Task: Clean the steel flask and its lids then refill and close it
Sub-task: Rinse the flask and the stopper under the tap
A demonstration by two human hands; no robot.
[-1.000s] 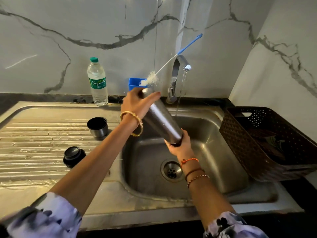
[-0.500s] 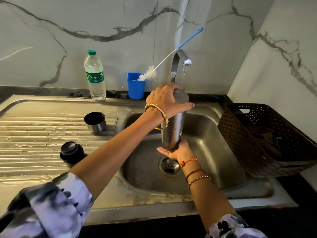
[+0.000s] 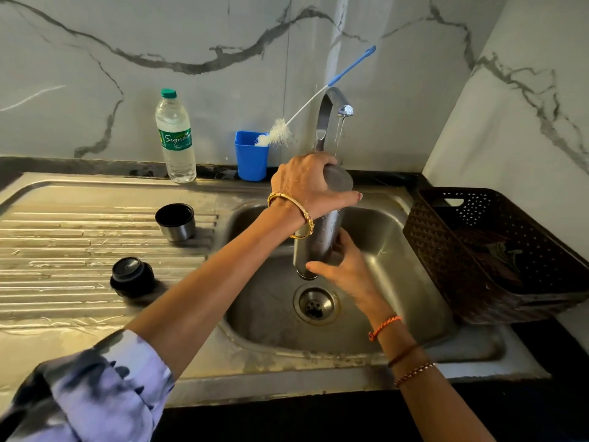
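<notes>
The steel flask (image 3: pixel 318 237) stands upright over the sink basin (image 3: pixel 398 282), its lower end just above the drain. My left hand (image 3: pixel 306 183) grips its upper end from above, fingers curled over the flat top. My right hand (image 3: pixel 347 269) wraps round the lower end, thumb in front and fingers behind. Water runs from the tap (image 3: pixel 331 116) just behind the flask's top. On the ribbed drainboard (image 3: pixel 63 237) stand the steel cup lid (image 3: pixel 176 222), open side up, and the black inner lid (image 3: pixel 130 275).
A plastic water bottle (image 3: pixel 175 135) and a blue cup (image 3: pixel 251 156) holding a long bottle brush (image 3: pixel 306 106) stand at the back wall. A dark woven basket (image 3: pixel 497 250) sits right of the sink. Marble walls close in behind and on the right.
The flask swung from a slant to vertical under the tap. My left hand moved onto its top end. My right hand went from cupping the lower end to wrapping round it.
</notes>
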